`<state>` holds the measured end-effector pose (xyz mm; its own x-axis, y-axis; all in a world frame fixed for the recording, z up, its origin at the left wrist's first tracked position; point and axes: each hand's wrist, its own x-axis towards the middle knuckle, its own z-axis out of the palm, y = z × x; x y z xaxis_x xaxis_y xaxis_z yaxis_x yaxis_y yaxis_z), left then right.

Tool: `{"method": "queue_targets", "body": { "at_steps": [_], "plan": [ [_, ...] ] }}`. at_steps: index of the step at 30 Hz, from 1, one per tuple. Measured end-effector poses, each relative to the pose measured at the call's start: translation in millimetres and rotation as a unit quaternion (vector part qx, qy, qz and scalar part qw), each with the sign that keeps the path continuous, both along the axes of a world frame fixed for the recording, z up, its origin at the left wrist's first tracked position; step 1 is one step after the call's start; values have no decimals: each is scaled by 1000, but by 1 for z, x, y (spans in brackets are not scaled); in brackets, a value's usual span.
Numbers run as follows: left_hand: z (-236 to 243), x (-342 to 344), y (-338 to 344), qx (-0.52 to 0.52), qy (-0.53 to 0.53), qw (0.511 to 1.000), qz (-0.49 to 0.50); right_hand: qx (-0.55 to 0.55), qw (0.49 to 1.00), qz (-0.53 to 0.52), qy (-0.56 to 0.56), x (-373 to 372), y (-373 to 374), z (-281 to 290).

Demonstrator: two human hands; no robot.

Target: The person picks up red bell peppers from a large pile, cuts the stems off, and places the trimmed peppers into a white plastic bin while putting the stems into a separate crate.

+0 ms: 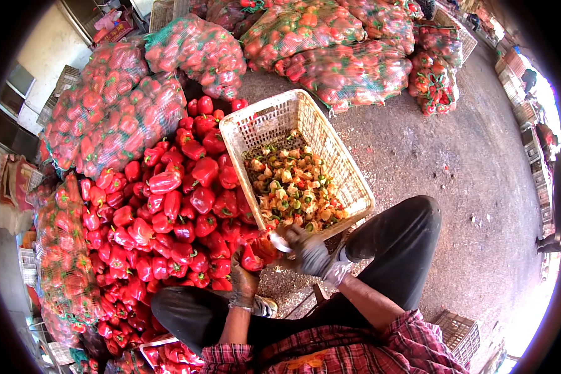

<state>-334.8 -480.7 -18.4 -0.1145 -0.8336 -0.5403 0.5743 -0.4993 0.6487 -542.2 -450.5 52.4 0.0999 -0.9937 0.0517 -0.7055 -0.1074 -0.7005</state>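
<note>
Peppers [168, 206] are crowding left of the crate [338, 149], floor [467, 206] stretching right; left hand [244, 282] is gripping one pepper [252, 259], right hand [311, 253] a blurred thing [280, 242].

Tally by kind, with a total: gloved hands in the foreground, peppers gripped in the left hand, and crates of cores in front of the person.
Gloved hands: 2 (left hand, right hand)
Gripped pepper: 1
Crate of cores: 1
Total: 4

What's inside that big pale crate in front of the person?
A heap of cut-out pepper cores, pale and green with bits of red, lies in the crate. Whatever sits beneath the heap's top layer is covered and can't be seen.
</note>
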Motion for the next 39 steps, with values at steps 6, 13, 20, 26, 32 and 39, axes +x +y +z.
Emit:
{"method": "queue_targets", "body": {
  "at_steps": [6,13,20,26,32,39],
  "plan": [
    [27,-18,3,-118,11,989,-89,219,973,-15,68,15,-2,5],
    [-3,-15,13,-193,-80,976,-66,284,952,-93,-67,21,-7,-17],
    [-18,-26,36,-403,-454,788,-103,285,929,-119,-202,55,11,-56],
    [-6,-7,29,-428,-530,718,-142,282,872,-89,-390,58,13,-29],
    [-11,-2,25,-412,-428,792,-140,153,903,-60,-396,57,16,-27],
    [13,-12,34,-330,-366,862,-120,357,861,-42,-360,51,11,-9]
  ]
}}
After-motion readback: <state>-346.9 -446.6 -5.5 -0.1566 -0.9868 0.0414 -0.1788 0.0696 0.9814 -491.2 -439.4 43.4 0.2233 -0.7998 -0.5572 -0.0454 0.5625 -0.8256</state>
